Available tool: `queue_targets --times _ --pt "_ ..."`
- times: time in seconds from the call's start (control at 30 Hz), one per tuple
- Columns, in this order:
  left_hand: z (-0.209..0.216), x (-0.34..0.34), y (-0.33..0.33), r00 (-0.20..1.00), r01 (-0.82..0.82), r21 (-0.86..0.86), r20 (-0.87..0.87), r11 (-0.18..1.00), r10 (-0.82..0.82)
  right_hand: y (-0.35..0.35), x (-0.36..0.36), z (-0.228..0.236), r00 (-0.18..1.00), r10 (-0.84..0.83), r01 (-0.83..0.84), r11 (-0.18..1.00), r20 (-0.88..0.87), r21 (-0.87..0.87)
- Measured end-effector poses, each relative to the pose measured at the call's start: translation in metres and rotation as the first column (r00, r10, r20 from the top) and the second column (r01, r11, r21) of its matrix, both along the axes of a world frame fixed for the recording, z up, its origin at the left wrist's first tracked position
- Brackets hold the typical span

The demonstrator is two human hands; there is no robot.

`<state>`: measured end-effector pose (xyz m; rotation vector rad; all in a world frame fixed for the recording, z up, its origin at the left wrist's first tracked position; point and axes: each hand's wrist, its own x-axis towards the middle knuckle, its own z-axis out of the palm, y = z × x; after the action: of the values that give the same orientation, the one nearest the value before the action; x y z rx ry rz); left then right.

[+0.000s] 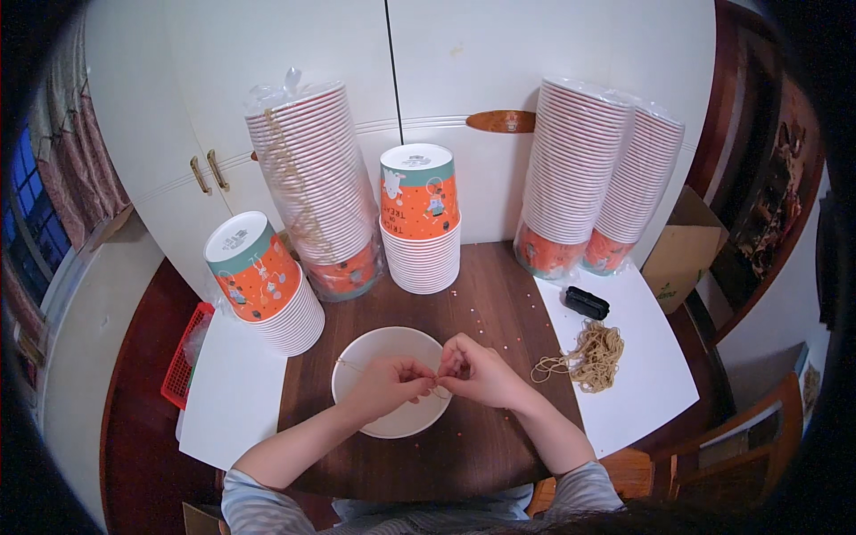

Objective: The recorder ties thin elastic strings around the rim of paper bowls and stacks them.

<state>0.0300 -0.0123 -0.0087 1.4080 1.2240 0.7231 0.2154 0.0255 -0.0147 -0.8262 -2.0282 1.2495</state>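
Both hands meet above the right part of an open bucket, their fingertips nearly touching. The left hand (390, 385) is mostly closed, fingers curled and thumb against the index finger, pinching a thin string (352, 364). The right hand (480, 373) is also drawn to a pinch at the same spot, thumb and index finger on the string, its other fingers loosely bent. The string runs from the bucket's left rim toward the left hand, and a short bit shows just below the fingertips; the stretch between is hidden by the left hand.

The bucket (392, 342) stands mouth up on the brown middle of the surface (522, 446), its white inside partly covered by the hands. Behind it, a middle stack (421, 201) of nested orange buckets stands upside down, bases up; a similar left stack (266, 281) leans slightly. Three taller stacks are wrapped in clear plastic, mouths up: one at left (312, 169) and two side by side at right (575, 160) (640, 174).

On the surface's white right part lie a tangled string bundle (597, 358), one loop reaching onto the brown, and a black case (587, 303) just beyond it. A red basket (185, 357) sits beyond the left edge.
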Motion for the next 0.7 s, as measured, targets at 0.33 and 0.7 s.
queue_targets --times 0.33,0.7 --pt "-0.0087 -0.0029 0.0015 1.000 0.026 -0.045 0.013 0.999 -0.026 0.0006 0.0009 -0.0002 1.000 0.016 -0.016 1.000 -0.027 -0.003" --pt "-0.0052 0.0012 0.0019 1.000 0.002 -0.045 0.024 0.999 -0.001 0.0031 0.0004 -0.0056 0.995 0.058 -0.061 0.997 -0.076 -0.046"
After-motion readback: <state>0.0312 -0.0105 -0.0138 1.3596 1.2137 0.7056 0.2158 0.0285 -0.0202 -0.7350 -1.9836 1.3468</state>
